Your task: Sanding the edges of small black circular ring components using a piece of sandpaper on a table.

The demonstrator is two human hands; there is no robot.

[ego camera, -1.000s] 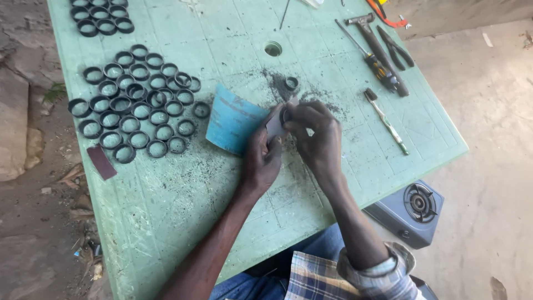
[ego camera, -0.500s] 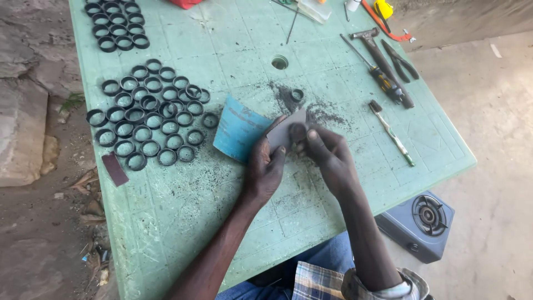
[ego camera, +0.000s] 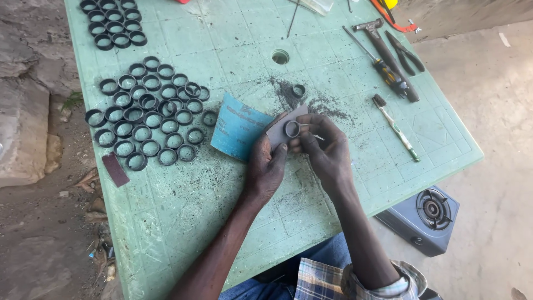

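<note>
Ring point(ego camera: 292, 129): your right hand point(ego camera: 327, 153) pinches it on the sandpaper point(ego camera: 280, 132) your left hand point(ego camera: 265, 166) clamps; rings point(ego camera: 147, 111) left of it wait.

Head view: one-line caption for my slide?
Both hands, left hand and right hand, rub a black ring on sandpaper over green table.

The table point(ego camera: 183, 222) was pale green moulded plastic, matt, its grid-patterned top scuffed and dusted with dark grit. The rings point(ego camera: 145, 114) laid on it appeared matt black, rubber or plastic; which could not be told. The sheet point(ego camera: 237, 133) was blue-backed abrasive paper, and the piece point(ego camera: 280, 132) looked grey and rough. The hammer point(ego camera: 386, 53) had a dull metal head. The stove point(ego camera: 425, 219) was smooth grey painted metal.
</note>
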